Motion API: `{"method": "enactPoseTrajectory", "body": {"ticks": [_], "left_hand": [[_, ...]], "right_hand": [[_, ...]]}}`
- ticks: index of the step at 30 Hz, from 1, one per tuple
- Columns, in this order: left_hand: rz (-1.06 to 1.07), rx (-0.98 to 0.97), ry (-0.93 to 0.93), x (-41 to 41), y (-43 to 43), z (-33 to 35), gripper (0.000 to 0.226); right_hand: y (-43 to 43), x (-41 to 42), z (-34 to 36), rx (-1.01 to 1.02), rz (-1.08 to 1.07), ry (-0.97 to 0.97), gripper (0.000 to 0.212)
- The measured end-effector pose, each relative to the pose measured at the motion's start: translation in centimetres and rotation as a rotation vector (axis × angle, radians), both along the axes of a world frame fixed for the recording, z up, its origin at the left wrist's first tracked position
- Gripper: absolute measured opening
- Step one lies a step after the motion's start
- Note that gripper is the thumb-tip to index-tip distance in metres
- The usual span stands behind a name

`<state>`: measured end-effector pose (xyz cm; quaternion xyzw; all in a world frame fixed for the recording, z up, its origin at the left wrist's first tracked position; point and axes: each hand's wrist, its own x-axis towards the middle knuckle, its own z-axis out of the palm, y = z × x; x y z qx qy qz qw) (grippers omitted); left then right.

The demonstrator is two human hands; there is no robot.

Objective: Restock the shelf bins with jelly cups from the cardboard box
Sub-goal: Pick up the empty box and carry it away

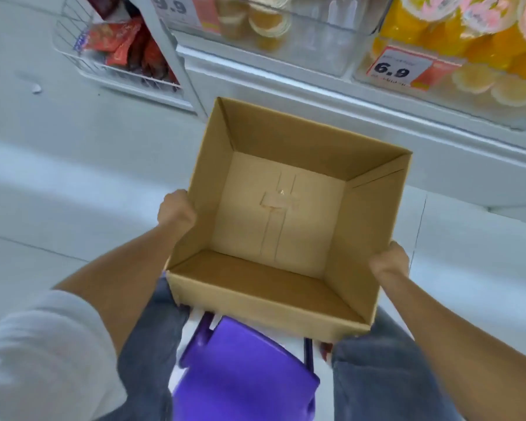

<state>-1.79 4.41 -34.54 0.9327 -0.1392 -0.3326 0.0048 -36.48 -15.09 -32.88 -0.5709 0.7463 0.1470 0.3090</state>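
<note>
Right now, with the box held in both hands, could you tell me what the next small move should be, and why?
Probably lower the cardboard box to the floor beside you. Its inside shows only bare cardboard, nothing left to shelve, while the left hand and right hand each hold a side wall, so neither is free for fresh stock.

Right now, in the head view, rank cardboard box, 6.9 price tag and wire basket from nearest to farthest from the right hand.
1. cardboard box, held by the right hand.
2. 6.9 price tag, ahead on the right.
3. wire basket, far upper left.
</note>
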Motion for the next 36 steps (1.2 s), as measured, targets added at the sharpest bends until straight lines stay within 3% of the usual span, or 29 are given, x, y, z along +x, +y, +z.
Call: {"method": "enactPoseTrajectory", "body": {"ticks": [4, 9, 17, 22, 28, 36], "left_hand": [[0.171, 0.001, 0.054, -0.6, 5.3, 1.8, 0.007], [0.414, -0.047, 0.031, 0.6, 13.0, 6.0, 0.015], [0.831, -0.188, 0.017, 6.1, 29.6, 10.5, 0.017], [1.162, -0.202, 0.008, 9.1, 44.1, 11.7, 0.015], [1.552, -0.108, -0.065, 8.9, 61.8, 14.3, 0.018], [2.053, 0.023, -0.097, 4.4, 80.4, 17.3, 0.022]], "right_hand": [[1.3, 2.2, 1.7, -0.011, 0.107, 0.002, 0.02], [2.5, 7.9, 6.7, -0.041, 0.413, 0.001, 0.028], [11.0, 26.6, 12.2, -0.135, 0.791, -0.021, 0.027], [23.3, 43.4, 13.7, -0.131, 1.085, -0.042, 0.028], [44.2, 59.7, 14.8, -0.038, 1.546, -0.161, 0.028], [76.3, 71.5, 16.5, 0.124, 1.954, -0.262, 0.024]]}}
